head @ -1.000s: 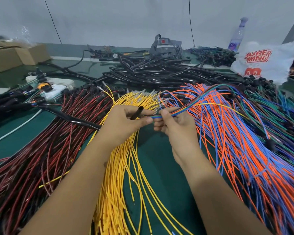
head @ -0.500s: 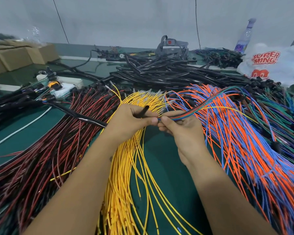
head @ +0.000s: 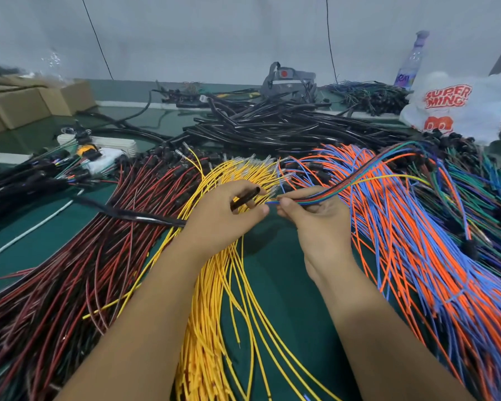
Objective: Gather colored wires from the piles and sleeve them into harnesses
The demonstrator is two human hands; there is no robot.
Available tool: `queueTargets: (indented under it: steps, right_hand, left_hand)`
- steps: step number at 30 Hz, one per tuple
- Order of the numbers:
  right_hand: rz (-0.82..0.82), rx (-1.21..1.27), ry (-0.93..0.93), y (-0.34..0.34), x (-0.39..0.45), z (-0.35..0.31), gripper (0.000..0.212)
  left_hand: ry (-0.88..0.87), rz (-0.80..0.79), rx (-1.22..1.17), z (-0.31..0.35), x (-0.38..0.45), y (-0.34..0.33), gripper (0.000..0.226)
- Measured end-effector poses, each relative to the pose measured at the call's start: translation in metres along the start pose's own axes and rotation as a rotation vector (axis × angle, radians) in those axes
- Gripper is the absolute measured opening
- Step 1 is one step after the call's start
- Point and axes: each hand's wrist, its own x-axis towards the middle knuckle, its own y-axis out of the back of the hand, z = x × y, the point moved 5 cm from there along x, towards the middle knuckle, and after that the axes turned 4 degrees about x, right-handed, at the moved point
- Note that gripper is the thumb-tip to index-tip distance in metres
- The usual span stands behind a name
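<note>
My left hand grips a black sleeve tube whose open end points up and right; the tube trails away to the left over the red wires. My right hand pinches a small bundle of coloured wires near its tips, which lie just right of my left fingertips, a little below the tube's mouth. The bundle arcs off to the upper right. On the green table lie a red and black wire pile, a yellow pile and an orange and blue pile.
A heap of black sleeve tubes lies behind the piles. Green and blue wires lie at the far right. A white plastic bag and a bottle stand at the back right, cardboard boxes at the back left.
The tube's open end has lifted above my left fingers. The wire tips have drawn slightly apart from my left fingertips. The camera has shifted a little.
</note>
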Motion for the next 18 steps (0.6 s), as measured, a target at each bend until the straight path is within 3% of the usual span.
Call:
queueTargets:
  steps: [4,9,18]
  right_hand:
    - [0.046,0.053,0.017,0.0064,0.0038,-0.0024,0.007]
    - [0.024,0.111,0.026,0.0053,0.0012,-0.0057,0.010]
    - [0.031,0.031,0.076,0.0016,-0.0017,-0.0033,0.010]
  left_hand:
    - [-0.002,-0.031,-0.006,-0.0025,0.0013,-0.0013,0.018]
    - [-0.097,-0.091,0.071,0.0015,0.0016,-0.0045,0.015]
    - [-0.104,-0.061,0.085,0.0011,0.0033,-0.0067,0.015]
